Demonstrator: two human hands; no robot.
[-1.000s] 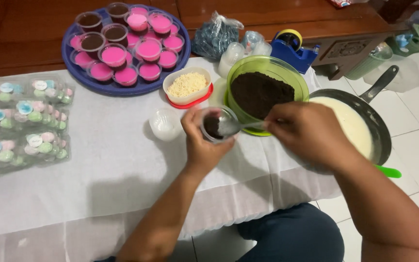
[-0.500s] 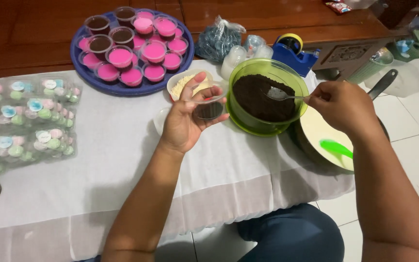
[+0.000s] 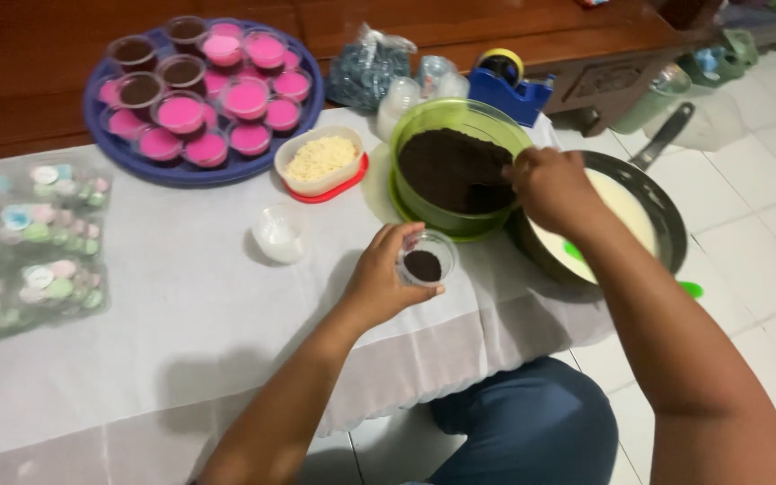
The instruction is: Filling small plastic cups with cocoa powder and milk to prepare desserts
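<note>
My left hand [image 3: 381, 286] holds a small clear plastic cup [image 3: 425, 260] with dark brown crumbs in its bottom, just above the white tablecloth [image 3: 181, 305]. My right hand [image 3: 550, 184] reaches into the green bowl [image 3: 460, 166], which is full of dark brown crumbs. Its fingers are closed at the bowl's right rim, apparently on a spoon that is hidden from view. The cup sits just in front of the green bowl.
A blue round tray [image 3: 204, 99] of pink and brown filled cups stands at the back. A cream-filled tub on a red lid [image 3: 321, 162], an empty clear cup [image 3: 278, 235], a black pan of white batter [image 3: 626, 220], a blue tape dispenser [image 3: 514, 85], sheets of round stickers [image 3: 24, 242].
My left hand has brought the cup down and toward me, away from the tub. My right hand has moved into the green bowl's right side.
</note>
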